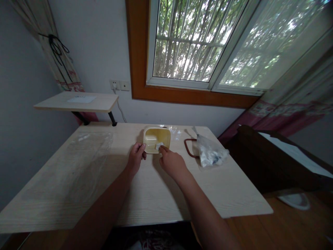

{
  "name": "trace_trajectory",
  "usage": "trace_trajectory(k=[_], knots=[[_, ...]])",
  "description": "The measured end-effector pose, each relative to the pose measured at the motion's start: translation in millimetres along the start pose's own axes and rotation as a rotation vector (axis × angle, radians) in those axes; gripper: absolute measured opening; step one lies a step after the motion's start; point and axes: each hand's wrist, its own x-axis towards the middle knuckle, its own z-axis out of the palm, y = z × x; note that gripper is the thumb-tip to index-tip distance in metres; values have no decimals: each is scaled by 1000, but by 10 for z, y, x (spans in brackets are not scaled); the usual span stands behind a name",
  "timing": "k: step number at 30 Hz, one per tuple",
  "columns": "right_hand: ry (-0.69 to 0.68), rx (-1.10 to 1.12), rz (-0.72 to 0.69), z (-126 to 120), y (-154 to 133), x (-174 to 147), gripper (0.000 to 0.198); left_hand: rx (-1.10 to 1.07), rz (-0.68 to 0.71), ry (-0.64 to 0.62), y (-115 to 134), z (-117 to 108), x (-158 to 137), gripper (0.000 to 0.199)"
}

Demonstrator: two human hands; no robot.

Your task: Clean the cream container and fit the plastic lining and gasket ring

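Observation:
A small yellow plastic container (153,133) with rounded corners is tilted so its hollow inside faces me, near the far side of the table. My left hand (136,155) is closed on its lower left corner, thumb over the rim. Inside the container, at the lower right, is a small white wad (158,145), perhaps tissue or cloth. Fingers of my right hand (173,161) are closed on the wad and press it against the inner wall. How the fingertips grip it is partly hidden.
Right of the container lies a clear plastic bag (212,152) with whitish contents, beside a reddish-brown handle-like loop (187,148). A thin transparent sheet (85,163) covers the left of the wooden table (221,194). A raised shelf (59,101) stands at the back left.

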Motion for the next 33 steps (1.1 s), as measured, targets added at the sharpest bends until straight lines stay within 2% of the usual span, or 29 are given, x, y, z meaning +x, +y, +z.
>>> trace_trajectory(k=[12, 25, 33], knots=[[0, 46, -72, -43, -117, 7, 52, -11, -10, 4, 17, 16, -6, 38], [19, 181, -216, -7, -232, -10, 61, -45, -44, 8, -19, 15, 2, 40], [30, 252, -276, 1, -223, -18, 62, -41, -42, 18, -15, 19, -7, 39]])
